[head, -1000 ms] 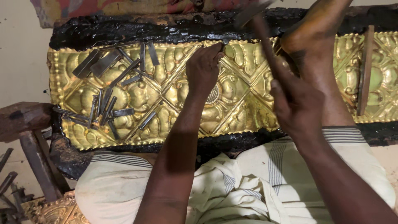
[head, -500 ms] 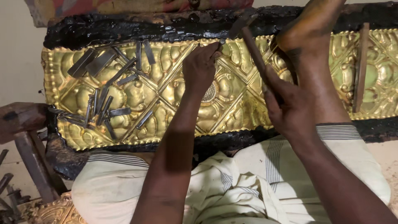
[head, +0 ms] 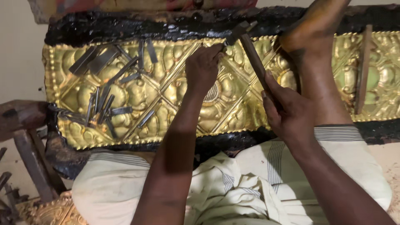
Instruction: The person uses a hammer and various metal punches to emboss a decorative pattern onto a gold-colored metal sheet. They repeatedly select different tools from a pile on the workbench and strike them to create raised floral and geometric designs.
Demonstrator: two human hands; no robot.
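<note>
Gripping a hammer [head: 250, 50] and a punch, both hands [head: 287, 112] crowd the brass panel's [head: 166, 62] upper edge.

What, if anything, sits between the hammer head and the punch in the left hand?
Nothing visible does. The hammer, gripped by the right hand, has its head right at the top of the punch pinched in the left hand. The loose punches lie off to the left.

Metal-embossing workshop: punches [head: 109, 96], brass panel [head: 166, 83]
</note>
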